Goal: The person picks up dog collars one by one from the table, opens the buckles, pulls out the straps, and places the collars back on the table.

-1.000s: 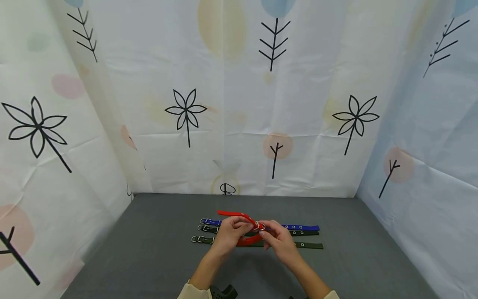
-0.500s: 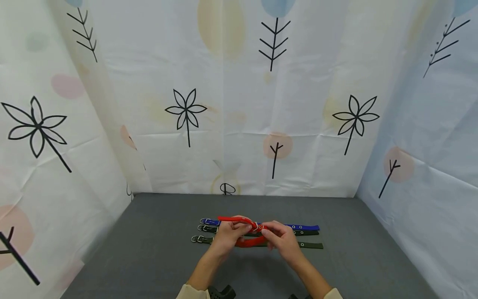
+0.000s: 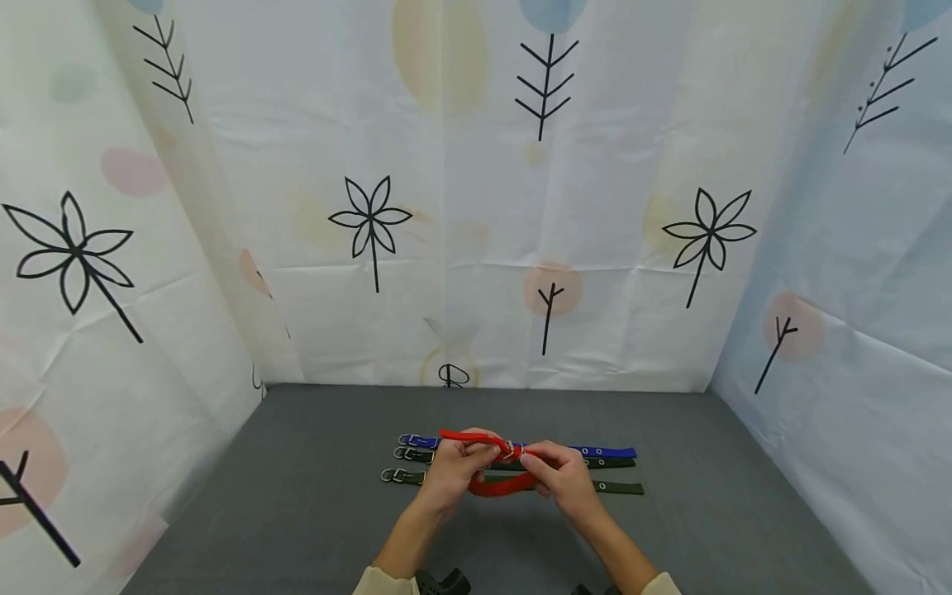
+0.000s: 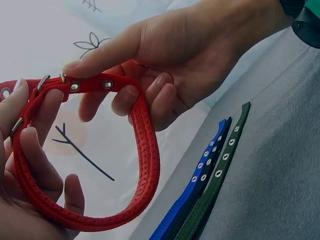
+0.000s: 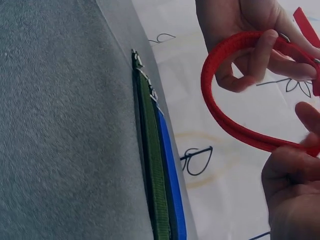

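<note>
A red collar (image 3: 500, 487) with metal eyelets is bent into a loop above the table, its strap end running through the buckle (image 4: 44, 82). At the buckle side my left hand (image 3: 449, 473) grips it, thumb on top and fingers under the band. My right hand (image 3: 568, 481) pinches the eyeletted strap beside the buckle, its other fingers curled inside the loop. The free red tip sticks out past my left hand. Behind and below lie a blue collar (image 3: 611, 453), a black collar (image 3: 621, 464) and a green collar (image 3: 623, 488), partly hidden by the hands.
The grey table (image 3: 312, 521) ends at a white patterned cloth backdrop (image 3: 483, 248), with cloth side walls left and right. The three collars lie roughly parallel, buckles to the left. Dark wrist gear (image 3: 444, 582) shows at the bottom edge.
The red strap's free tip has dropped lower and shifted slightly right. The lower part of the loop has moved down a little and opened wider. The other collars stay put.
</note>
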`<state>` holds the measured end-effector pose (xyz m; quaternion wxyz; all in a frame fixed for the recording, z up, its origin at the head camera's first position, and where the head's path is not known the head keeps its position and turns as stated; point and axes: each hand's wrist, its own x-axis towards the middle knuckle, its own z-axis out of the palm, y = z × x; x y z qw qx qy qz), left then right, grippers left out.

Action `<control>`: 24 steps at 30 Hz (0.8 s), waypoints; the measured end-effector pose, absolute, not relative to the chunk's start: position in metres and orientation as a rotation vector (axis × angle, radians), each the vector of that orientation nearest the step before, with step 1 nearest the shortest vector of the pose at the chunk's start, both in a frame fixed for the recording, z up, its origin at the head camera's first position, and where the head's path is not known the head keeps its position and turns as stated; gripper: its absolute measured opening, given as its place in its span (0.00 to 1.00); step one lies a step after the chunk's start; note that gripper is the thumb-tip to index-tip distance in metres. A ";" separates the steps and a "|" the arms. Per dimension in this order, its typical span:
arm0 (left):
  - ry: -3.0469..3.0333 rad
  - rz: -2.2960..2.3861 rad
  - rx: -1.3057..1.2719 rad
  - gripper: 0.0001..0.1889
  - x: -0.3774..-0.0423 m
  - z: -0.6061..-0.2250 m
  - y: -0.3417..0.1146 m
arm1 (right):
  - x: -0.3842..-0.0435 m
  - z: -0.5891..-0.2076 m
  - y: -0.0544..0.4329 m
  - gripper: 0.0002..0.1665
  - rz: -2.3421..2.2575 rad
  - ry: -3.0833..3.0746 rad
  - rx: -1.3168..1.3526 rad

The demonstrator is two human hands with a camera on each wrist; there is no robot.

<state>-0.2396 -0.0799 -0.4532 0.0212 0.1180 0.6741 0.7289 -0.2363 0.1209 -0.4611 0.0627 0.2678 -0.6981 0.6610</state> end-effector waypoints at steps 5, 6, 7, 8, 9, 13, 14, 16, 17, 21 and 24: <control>2.191 2.175 0.451 0.11 -0.240 -0.451 -0.080 | -0.232 -0.454 0.122 0.08 1.893 -2.255 0.772; 2.220 2.149 0.465 0.10 -0.238 -0.449 -0.081 | -0.232 -0.454 0.122 0.08 1.870 -2.288 0.773; 2.243 2.126 0.478 0.09 -0.236 -0.447 -0.081 | -0.232 -0.454 0.122 0.10 1.855 -2.315 0.779; 2.255 2.113 0.488 0.09 -0.234 -0.443 -0.081 | -0.232 -0.454 0.122 0.11 1.845 -2.337 0.791; 2.268 2.097 0.492 0.08 -0.231 -0.440 -0.081 | -0.233 -0.455 0.122 0.12 1.845 -2.357 0.802; 2.274 2.074 0.475 0.08 -0.225 -0.434 -0.081 | -0.233 -0.454 0.121 0.13 1.926 -2.341 0.858; 2.270 2.076 0.464 0.08 -0.226 -0.435 -0.081 | -0.233 -0.455 0.121 0.13 1.952 -2.320 0.874; 2.265 2.081 0.441 0.09 -0.229 -0.439 -0.081 | -0.232 -0.455 0.120 0.13 2.002 -2.272 0.905; 2.262 2.086 0.434 0.09 -0.230 -0.441 -0.081 | -0.232 -0.455 0.120 0.13 2.024 -2.251 0.915; 2.263 2.103 0.462 0.10 -0.235 -0.450 -0.082 | -0.231 -0.455 0.118 0.12 2.059 -2.202 0.928; 2.267 2.111 0.520 0.10 -0.237 -0.451 -0.082 | -0.231 -0.454 0.117 0.12 2.063 -2.183 0.926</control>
